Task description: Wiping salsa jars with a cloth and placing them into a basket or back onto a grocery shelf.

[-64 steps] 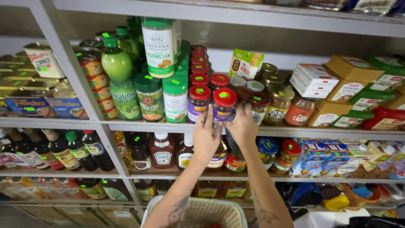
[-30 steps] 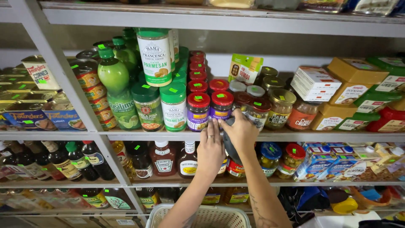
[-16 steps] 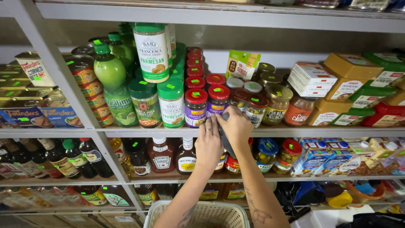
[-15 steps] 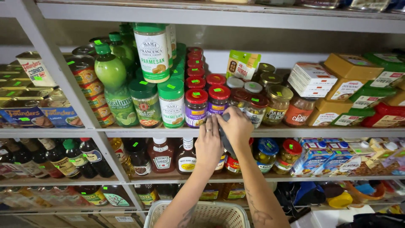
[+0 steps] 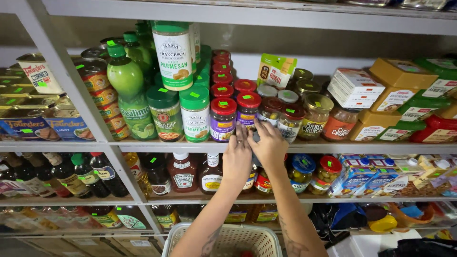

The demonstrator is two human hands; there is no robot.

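Filling the view, metal shelves hold rows of jars and bottles. Below, a cream basket waits. Left hand and right hand meet at the shelf edge, clasping a small dark object, mostly hidden, just below a red-lidded jar.

Grey metal shelving on slanted uprights, tiers packed with groceries; pale wall behind, dim light, white wicker basket below.

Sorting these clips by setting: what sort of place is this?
Most likely a grocery shop aisle: metal shelves packed with price-stickered jars and sauce bottles, with a shopping basket below both hands.
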